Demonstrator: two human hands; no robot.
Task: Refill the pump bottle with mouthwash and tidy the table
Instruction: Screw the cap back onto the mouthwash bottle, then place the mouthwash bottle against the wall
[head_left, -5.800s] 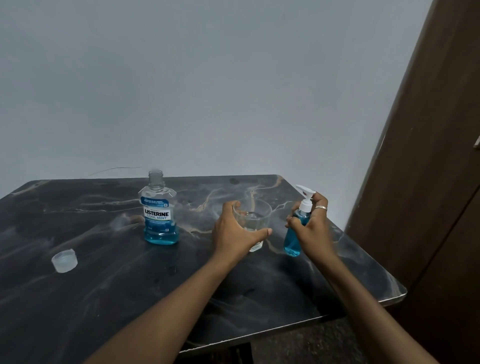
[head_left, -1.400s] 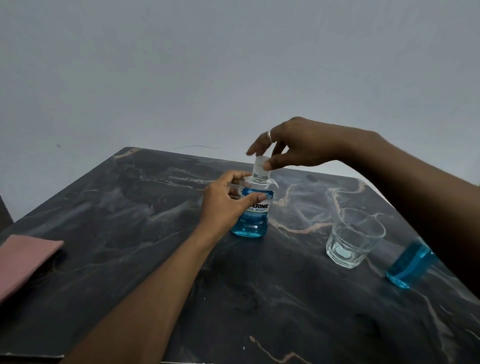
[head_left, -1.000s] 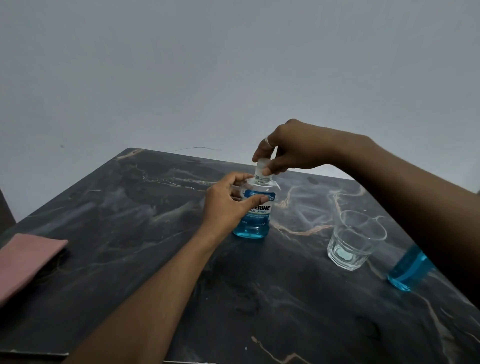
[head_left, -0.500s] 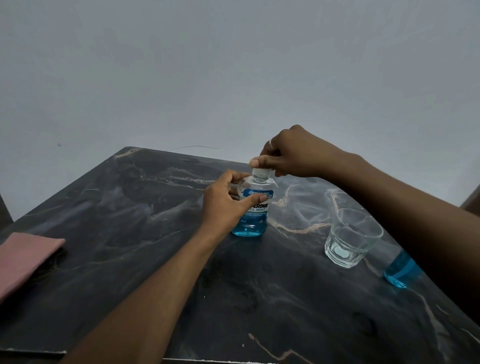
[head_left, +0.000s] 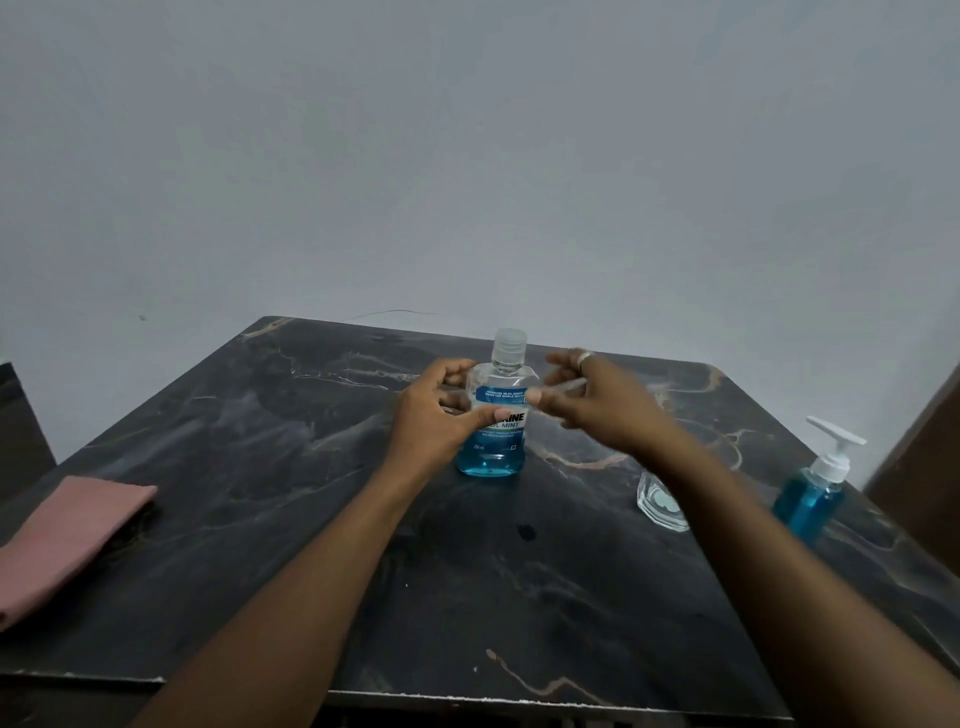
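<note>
Currently, head view: the left hand (head_left: 436, 415) grips the bottle (head_left: 500, 402) around its body, thumb across the label and fingers curled behind. The bottle stands upright on the table (head_left: 467, 597), its cap (head_left: 509, 345) on the neck. The right hand (head_left: 597, 410) is just right of the bottle, level with the label, fingers loosely spread and holding nothing; it is blurred, so contact with the bottle cannot be confirmed.

Step in hand, as judged: closing up the bottle before tidying.
- Hold the bottle upright with the left hand until the cap is confirmed tight.
- Check cap seating with a short twist at the neck, not by squeezing the body.
- Mind the right forearm: the glass (head_left: 660, 506) lies right of the bottle and nearer the person, partly hidden under that forearm, and could be knocked.

The pump bottle (head_left: 813, 496) stands upright well right of the bottle, beyond the glass, apart from both hands. It shows blue liquid and has its pump head fitted. A pink cloth (head_left: 67, 535) lies well left of the bottle.
</note>
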